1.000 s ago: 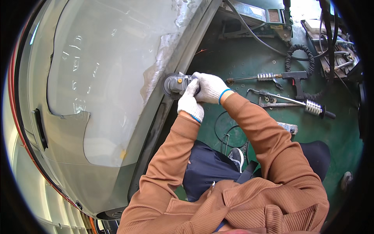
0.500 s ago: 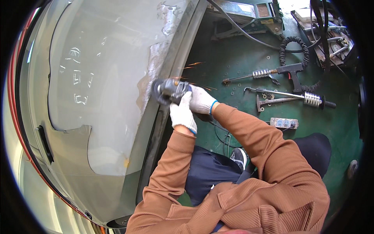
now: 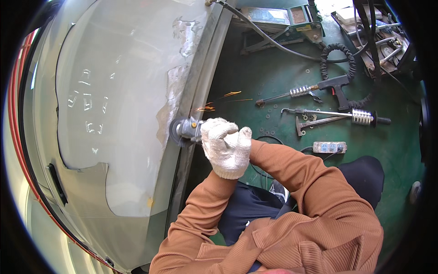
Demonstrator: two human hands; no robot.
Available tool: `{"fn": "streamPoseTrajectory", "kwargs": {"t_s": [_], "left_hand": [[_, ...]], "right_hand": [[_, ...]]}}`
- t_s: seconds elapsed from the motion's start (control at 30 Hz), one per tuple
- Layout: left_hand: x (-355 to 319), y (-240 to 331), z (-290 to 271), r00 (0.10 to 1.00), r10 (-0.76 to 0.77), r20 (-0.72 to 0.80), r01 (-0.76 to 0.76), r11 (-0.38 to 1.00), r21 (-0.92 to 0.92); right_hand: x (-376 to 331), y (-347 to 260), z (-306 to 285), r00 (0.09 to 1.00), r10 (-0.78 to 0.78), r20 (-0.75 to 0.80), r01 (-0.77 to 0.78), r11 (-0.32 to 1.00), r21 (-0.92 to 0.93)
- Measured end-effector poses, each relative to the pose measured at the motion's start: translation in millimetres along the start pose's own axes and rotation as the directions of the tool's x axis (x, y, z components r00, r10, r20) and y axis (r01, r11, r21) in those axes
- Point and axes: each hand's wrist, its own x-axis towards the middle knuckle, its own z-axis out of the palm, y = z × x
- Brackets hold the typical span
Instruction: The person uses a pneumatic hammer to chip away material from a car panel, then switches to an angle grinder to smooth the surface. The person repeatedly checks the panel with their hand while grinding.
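Note:
A small angle grinder [image 3: 186,129] has its dark round disc against the grey car panel [image 3: 132,150], beside a bare-metal patch [image 3: 178,84] along the lower edge. Orange sparks [image 3: 210,107] fly off to the right of it. My left hand [image 3: 226,153], in a white knit glove, is curled over the rear of the grinder, thumb and fingers bent into a ring. Behind it my right hand [image 3: 233,138] shows only as a bit of glove. It is at the grinder's body, its fingers mostly hidden.
On the green floor lie a black pistol-grip tool [image 3: 337,86], a slide hammer [image 3: 362,117], a hammer [image 3: 315,122], a power strip [image 3: 330,147] and scattered washers. A jack [image 3: 283,32] and a box of tools [image 3: 388,43] stand farther off. A hose [image 3: 269,39] crosses above.
The grinder has moved toward me along the panel edge. My left hand has shifted back from the grinder's head and now covers most of my right hand.

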Motion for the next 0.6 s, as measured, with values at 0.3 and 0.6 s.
{"fn": "streamPoseTrajectory", "kwargs": {"t_s": [0.3,0.6], "left_hand": [[-4.3,-28.4,-71.0,0.95,-0.211,-0.229,0.242,0.963,0.12],[119.0,-82.7,-321.9,0.857,0.26,-0.445,0.248,0.549,0.798]], "right_hand": [[88.0,-164.6,-141.0,0.934,-0.095,-0.344,-0.055,0.914,-0.401],[18.3,-95.0,-48.7,0.991,-0.05,-0.121,-0.024,0.84,-0.542]]}}
